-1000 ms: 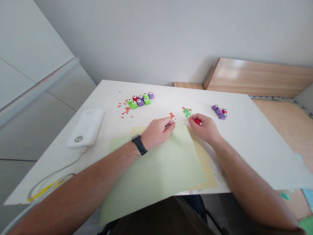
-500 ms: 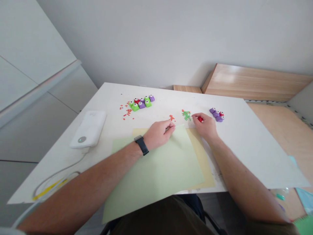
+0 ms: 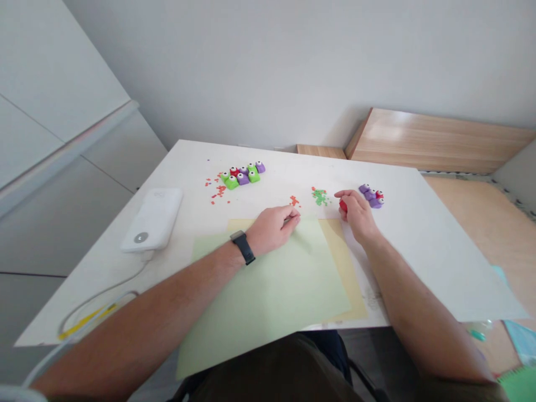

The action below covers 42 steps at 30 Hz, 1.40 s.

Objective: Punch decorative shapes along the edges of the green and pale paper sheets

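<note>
My left hand [image 3: 274, 228], with a dark watch on its wrist, lies on a pale green sheet of paper [image 3: 272, 290]. Its fingers are curled together near the sheet's top edge, and what is in them, if anything, is hidden. My right hand [image 3: 355, 211] is closed round a small red object [image 3: 343, 205], mostly covered by the fingers, with the index finger stretched out to the left. Just left of that finger lies a scatter of tiny green bits [image 3: 320, 196] with a few orange ones. A small cluster of orange bits [image 3: 294, 201] lies beyond my left fingertips.
Several green, purple and red pieces with googly eyes [image 3: 242, 176] stand at the back left, beside more orange bits [image 3: 220, 191]. Purple and red ones [image 3: 372, 195] sit right of my right hand. A white power bank [image 3: 154, 218] with a cable lies left; a yellow sheet [image 3: 345, 268] lies under the green one.
My right hand has shifted slightly right, away from the green bits, and its index finger has straightened. The red object moved along in it. My left hand has stayed in place.
</note>
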Available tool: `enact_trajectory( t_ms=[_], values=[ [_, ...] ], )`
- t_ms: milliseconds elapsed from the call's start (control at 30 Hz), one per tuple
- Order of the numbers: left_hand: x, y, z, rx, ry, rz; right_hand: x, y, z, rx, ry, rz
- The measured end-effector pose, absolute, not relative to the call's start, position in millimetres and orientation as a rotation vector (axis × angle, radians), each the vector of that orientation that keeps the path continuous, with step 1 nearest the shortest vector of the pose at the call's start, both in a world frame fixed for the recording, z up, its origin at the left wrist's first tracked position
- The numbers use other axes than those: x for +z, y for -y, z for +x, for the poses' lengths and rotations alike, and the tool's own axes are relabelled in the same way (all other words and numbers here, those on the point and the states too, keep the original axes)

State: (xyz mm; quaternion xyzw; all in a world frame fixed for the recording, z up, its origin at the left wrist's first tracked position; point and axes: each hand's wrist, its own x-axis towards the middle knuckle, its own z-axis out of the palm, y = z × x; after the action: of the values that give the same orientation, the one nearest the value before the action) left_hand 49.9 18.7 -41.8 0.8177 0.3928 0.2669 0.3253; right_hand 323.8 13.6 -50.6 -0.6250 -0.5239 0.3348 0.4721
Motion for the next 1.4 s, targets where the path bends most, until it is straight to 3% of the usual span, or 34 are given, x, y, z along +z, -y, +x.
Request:
enact_trajectory(
  t_ms=[133, 400, 1100, 1400],
  values=[
    [-42.4, -18.3, 49.8, 0.699, -1.040, 2.149, -49.5, -13.3, 323.7, 0.979, 1.077, -1.425],
    [-41.9, -16.8, 49.6, 0.695, -1.042, 2.164, -46.3, -12.2, 324.3, 0.879, 1.095, -1.430],
    [-40.7, -17.8, 46.7, 0.790, -1.054, 2.108, -24.5, 8.6, 314.2, 1.473, 1.047, -1.192],
    [-35.4, -17.3, 45.0, 0.767, -1.093, 2.098, -24.0, 13.3, 309.7, 1.533, 1.097, -1.174]
  ],
)
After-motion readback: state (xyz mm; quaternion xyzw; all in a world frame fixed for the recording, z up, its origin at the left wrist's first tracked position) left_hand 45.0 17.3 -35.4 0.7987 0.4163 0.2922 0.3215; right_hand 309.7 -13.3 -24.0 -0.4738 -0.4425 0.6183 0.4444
